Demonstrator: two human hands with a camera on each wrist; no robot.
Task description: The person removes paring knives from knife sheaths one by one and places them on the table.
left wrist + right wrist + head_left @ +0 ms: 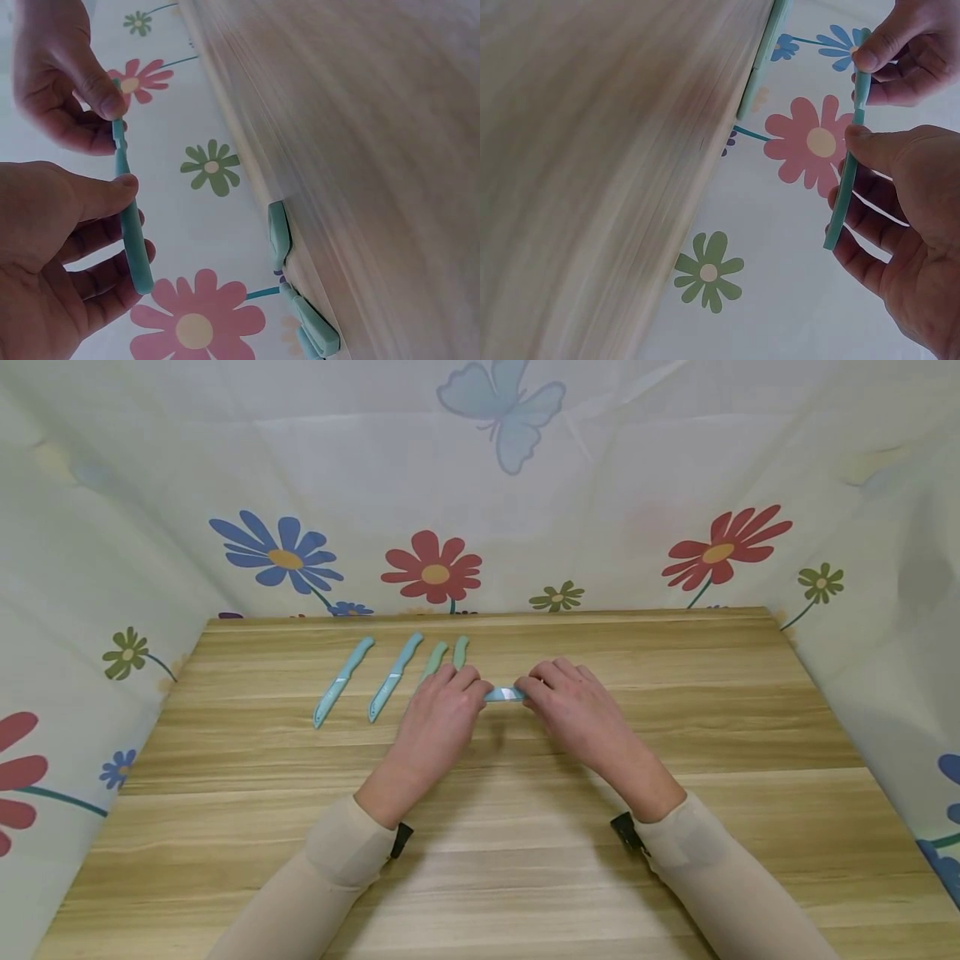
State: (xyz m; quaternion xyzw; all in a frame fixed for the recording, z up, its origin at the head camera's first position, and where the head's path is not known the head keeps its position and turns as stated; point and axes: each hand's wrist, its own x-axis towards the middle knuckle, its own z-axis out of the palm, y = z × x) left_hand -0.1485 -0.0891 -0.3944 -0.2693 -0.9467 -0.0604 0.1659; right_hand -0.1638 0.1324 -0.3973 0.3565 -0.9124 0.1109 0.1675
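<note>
While held clear of the counter [510, 877], gripped from both sides: by the fingers of the left hand [444, 703], clamped on the handle end [135, 247], and by the fingers of the right hand [572, 703], on the cover end [844, 201]. Between both hands, a light-blue knife [504, 694]. If tugged hard, could let go with a jerk and bare the blade close to the right fingers; if pinched loosely, could drop. Set crosswise, with its long axis left to right, roughly parallel to the far edge; handle toward the left, cover toward the right. Farther left, two more blue knives [395, 677] and two part-hidden green handles [437, 658]; beyond, a flowered curtain [337, 443].
</note>
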